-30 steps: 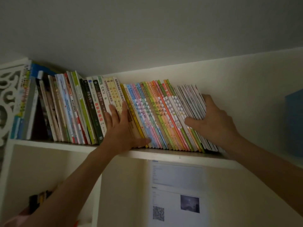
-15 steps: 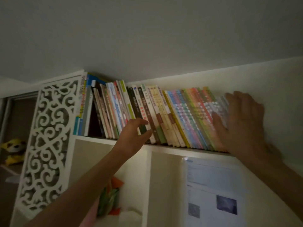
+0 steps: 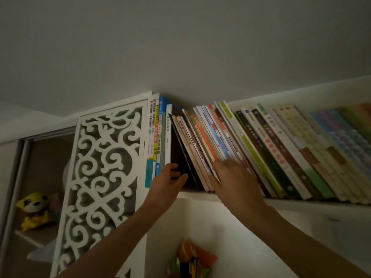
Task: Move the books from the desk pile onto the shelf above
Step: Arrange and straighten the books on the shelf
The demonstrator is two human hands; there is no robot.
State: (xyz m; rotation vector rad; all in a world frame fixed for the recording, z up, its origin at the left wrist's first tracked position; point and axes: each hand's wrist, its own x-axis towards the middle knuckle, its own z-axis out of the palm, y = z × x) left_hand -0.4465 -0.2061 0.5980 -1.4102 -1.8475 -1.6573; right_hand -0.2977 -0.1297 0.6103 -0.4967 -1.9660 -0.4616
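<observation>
Books fill the shelf to its front edge, leaning left over a dark wedge-shaped gap near the left end. Left hand reaches into that gap, fingers loosely curled, holding nothing; right hand presses flat against colourful spines.

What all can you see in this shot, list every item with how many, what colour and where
books: many, mixed colours, one row on the top shelf, most leaning left
shelf: one, white, under the ceiling
upright books: a few, white, yellow and blue, at the row's left end
fretwork panel: one, white, left of the books
plush toy: one, yellow, lower left shelf
orange and green object: one, compartment below
left hand: one, fingers in the dark gap
right hand: one, on the leaning books' lower ends
</observation>
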